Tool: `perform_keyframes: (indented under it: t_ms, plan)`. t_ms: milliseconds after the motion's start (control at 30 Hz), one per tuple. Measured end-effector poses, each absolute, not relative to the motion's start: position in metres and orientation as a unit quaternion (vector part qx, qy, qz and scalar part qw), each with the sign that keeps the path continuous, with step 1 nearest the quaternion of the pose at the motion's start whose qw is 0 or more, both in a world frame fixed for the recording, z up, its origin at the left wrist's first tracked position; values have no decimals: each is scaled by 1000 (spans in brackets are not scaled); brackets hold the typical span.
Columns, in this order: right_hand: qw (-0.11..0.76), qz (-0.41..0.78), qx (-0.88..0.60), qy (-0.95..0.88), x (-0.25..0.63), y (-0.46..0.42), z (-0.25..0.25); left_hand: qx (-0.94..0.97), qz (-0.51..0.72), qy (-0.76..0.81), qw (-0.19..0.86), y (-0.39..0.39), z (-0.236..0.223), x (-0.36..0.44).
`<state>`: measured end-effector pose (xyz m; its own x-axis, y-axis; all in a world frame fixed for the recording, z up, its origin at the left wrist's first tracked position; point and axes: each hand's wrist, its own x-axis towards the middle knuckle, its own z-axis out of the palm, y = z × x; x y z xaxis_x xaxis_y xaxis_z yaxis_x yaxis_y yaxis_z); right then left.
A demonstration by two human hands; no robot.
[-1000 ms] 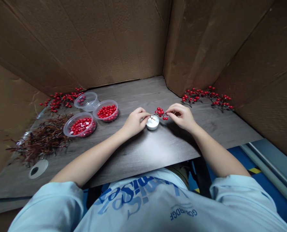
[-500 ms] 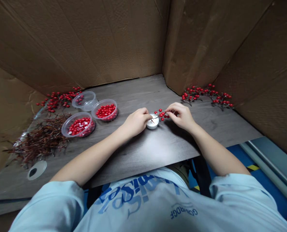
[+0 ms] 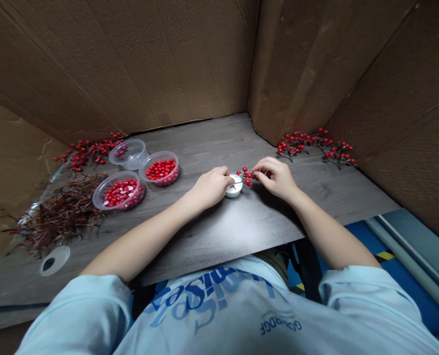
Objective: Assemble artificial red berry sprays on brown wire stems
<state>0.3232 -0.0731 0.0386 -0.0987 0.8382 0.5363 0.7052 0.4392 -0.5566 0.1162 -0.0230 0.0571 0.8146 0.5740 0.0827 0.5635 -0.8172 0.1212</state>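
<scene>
A small sprig of red berries is pinched between both hands above the dark wooden table. My right hand grips its right end with closed fingers. My left hand is closed on the thin stem at the sprig's left end, right over a small white round pot. The pot is partly hidden by my left fingers.
Three clear tubs sit left: one with red berries, one with red and white pieces, one nearly bare. Bare twigs and berry sprigs lie far left, a lid near the edge. More sprigs lie right. Cardboard walls surround.
Both hands have drawn closer together and lowered the sprig toward the white pot. The view has shifted slightly.
</scene>
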Motion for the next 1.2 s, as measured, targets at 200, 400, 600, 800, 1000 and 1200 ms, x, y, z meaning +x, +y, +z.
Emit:
perform_keyframes:
  t_ms: [200, 400, 600, 800, 1000, 1200]
  plan:
    - [444, 107, -536, -710, 322, -74, 41, 939, 137, 307, 77, -22, 60, 105]
    - [465, 143, -526, -698, 308, -74, 47, 923, 172, 312, 148, -22, 64, 83]
    - [419, 175, -500, -737, 282, -67, 69, 898, 204, 320, 221, -23, 63, 57]
    - [383, 185, -455, -782, 248, -49, 85, 859, 233, 360, 280, -27, 66, 27]
    - [363, 192, -434, -802, 214, -27, 87, 797, 288, 411, 335, -25, 43, -4]
    - [278, 150, -415, -853, 174, 15, 100, 713, 317, 383, 495, -30, 9, -16]
